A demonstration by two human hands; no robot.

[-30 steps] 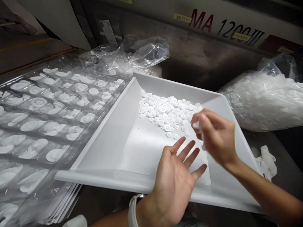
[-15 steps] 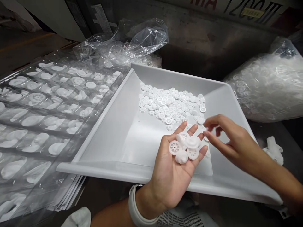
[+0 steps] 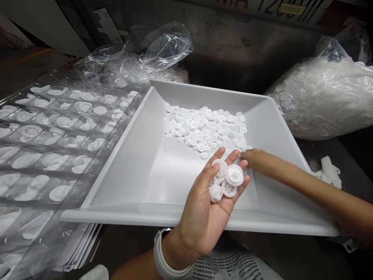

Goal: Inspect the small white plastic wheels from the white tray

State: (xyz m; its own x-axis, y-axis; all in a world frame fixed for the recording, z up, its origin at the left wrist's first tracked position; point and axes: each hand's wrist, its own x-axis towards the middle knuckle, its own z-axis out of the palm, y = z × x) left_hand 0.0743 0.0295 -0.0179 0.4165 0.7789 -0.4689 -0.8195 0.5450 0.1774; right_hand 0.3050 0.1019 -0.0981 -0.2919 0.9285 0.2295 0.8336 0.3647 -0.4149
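Head view, and at the far left clear blister trays [image 3: 55,128] are seen laid out in a stack, with white moulded parts seated in their pockets. Just behind them, a crumpled clear bag [image 3: 163,50] is slumped against the dark machine wall. Next along, a wide white tray [image 3: 136,163] is set down, and a pile of small white wheels [image 3: 201,128] is gathered in its far half. Now to the centre: the left hand [image 3: 204,212] is held palm up over the tray's near rim, fingers spread and not closed, and a cluster of spoked wheels [image 3: 234,175] is cradled on the fingers. A pale wristband [image 3: 160,258] is worn on that wrist. To the right, the right hand [image 3: 258,160] is stretched low into the tray, fingertips at the pile's near right edge. It is blurred, so whether anything is pinched cannot be told. Further right, a full bag [image 3: 323,97] of white parts is rested beside the tray, and a crumpled white cloth [image 3: 329,174] is seen just below it.
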